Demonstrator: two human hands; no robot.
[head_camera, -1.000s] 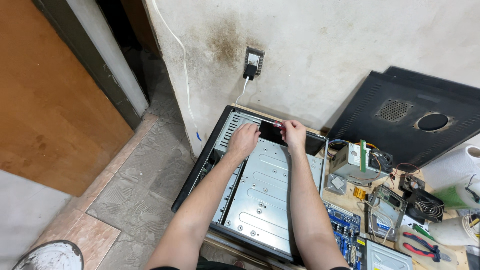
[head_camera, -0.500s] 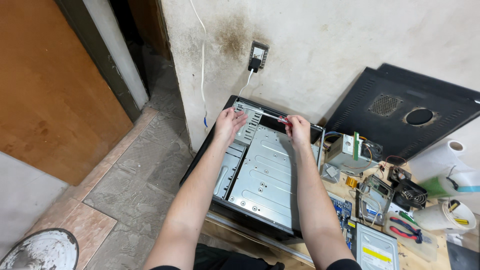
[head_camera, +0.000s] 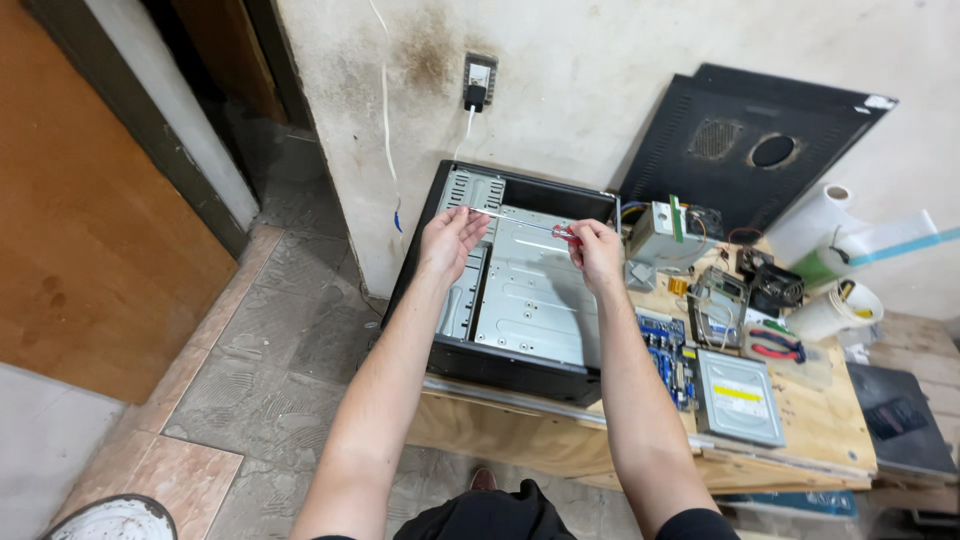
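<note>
Head-camera view of two bare hands working above an open black metal computer case (head_camera: 520, 300), taken here as the landmark. The case lies on its side at the left end of a pale plywood bench (head_camera: 800, 410), its bare silver inner tray facing up.

The right hand (head_camera: 597, 252) hovers over the far right part of the case. Its grip is narrow, fingertips pinched on the red handle of a slim screwdriver with a thin silver metal shaft (head_camera: 520, 222). The tool lies nearly level over the far edge of the case, handle to the right, shaft running left and slightly away from the viewer. The left hand (head_camera: 450, 240) is above the far left part of the case, palm turned inward and fingers loosely spread; the shaft tip sits at its fingertips, but whether it touches them cannot be told.

Right of the case, on the bench, lie:
- a grey box-shaped power supply with coloured wires (head_camera: 662, 232), just beside the far right corner;
- a blue circuit board (head_camera: 668, 350), next to the near right side;
- a silver flat optical drive (head_camera: 738, 396), beyond the board;
- red-handled pliers (head_camera: 775, 345), farther right;
- a black cooling fan (head_camera: 775, 285).

Behind these, a black perforated side panel (head_camera: 750, 140) leans on the stained white wall. Above the case, a wall socket (head_camera: 479, 80) holds a plug.
</note>
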